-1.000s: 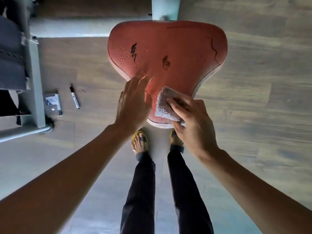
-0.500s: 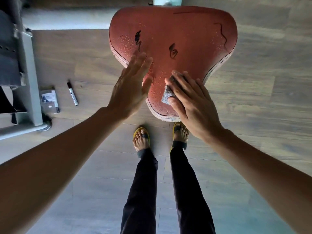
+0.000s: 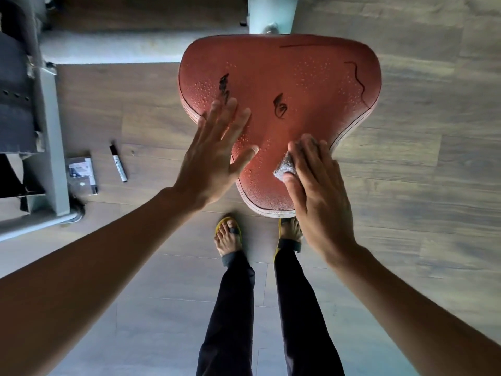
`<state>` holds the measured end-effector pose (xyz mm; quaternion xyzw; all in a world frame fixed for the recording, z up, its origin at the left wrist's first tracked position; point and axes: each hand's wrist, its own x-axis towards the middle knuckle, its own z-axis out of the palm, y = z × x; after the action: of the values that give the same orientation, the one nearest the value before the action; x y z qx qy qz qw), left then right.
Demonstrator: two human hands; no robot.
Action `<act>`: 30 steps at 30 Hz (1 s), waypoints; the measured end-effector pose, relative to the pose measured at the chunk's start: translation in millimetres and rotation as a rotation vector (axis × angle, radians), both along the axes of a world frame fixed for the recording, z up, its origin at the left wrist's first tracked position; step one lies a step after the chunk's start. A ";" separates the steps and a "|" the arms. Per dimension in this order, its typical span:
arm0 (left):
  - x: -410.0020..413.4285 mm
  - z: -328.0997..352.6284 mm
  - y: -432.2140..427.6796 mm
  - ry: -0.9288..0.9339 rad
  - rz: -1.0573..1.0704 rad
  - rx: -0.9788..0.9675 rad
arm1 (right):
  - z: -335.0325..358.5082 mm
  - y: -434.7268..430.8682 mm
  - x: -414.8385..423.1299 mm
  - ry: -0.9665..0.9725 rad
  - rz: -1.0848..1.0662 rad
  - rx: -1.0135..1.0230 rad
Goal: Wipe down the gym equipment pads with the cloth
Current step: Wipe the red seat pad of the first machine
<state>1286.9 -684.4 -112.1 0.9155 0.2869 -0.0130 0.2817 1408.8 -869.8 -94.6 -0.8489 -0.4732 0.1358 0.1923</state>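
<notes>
Nearest, we see two legs in dark trousers (image 3: pixel 271 308) and feet in yellow sandals (image 3: pixel 228 234) on the grey wood floor (image 3: pixel 420 199), standing just at the narrow near end of the red seat pad (image 3: pixel 284 85).

Our right hand (image 3: pixel 318 191) lies flat on the near right part of the pad, its fingers (image 3: pixel 306 147) together and pressed down on the cloth (image 3: pixel 284 166). Only a grey, speckled corner of the cloth shows at the left edge of the hand, between thumb and forefinger; the rest is hidden under the palm.

Our left hand (image 3: pixel 217 156) rests open on the pad's left edge, just left of the right hand, fingers slightly spread and flat, the thumb pointing toward the cloth, gripping nothing.

Farther on, the pad widens. Its surface is dotted with small droplets, and it carries black marker scribbles: one by the left fingertips, one near the middle, a wavy line at the right side, and a thin stroke along the far edge.

On the floor to the left, well apart from the pad, lie a black marker (image 3: pixel 118 163) and a small packet (image 3: pixel 81 172), perhaps wipes, though its label is too blurred to read. Beside them stands a grey machine frame (image 3: pixel 51 131). A pale post (image 3: pixel 271 14) meets the pad's far edge.
</notes>
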 end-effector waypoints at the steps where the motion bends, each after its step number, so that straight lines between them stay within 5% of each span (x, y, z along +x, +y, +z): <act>1: -0.2 1.6 -1.4 -0.016 0.003 -0.007 | 2.3 -6.4 -9.8 0.013 0.012 0.006; 5: -10.7 7.1 -17.7 -0.079 0.016 -0.050 | 3.7 1.6 -9.5 -0.025 0.170 0.011; 12: -18.0 8.1 -24.6 -0.081 0.043 -0.108 | -3.2 -0.7 17.6 0.104 -0.008 0.006; 18: -19.5 7.9 -23.5 -0.076 0.028 -0.105 | -1.5 13.2 15.6 0.004 0.222 -0.001; 25: -18.3 11.6 -25.5 -0.039 0.045 -0.115 | 2.4 -13.3 -5.7 0.231 -0.088 -0.003; 30: -16.9 13.8 -25.9 -0.028 0.050 -0.112 | -4.7 16.0 32.1 0.024 0.108 -0.030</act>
<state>1270.0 -710.3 -98.3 0.8910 0.3044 -0.0094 0.3367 1440.9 -853.8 -99.2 -0.8234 -0.5138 0.1630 0.1776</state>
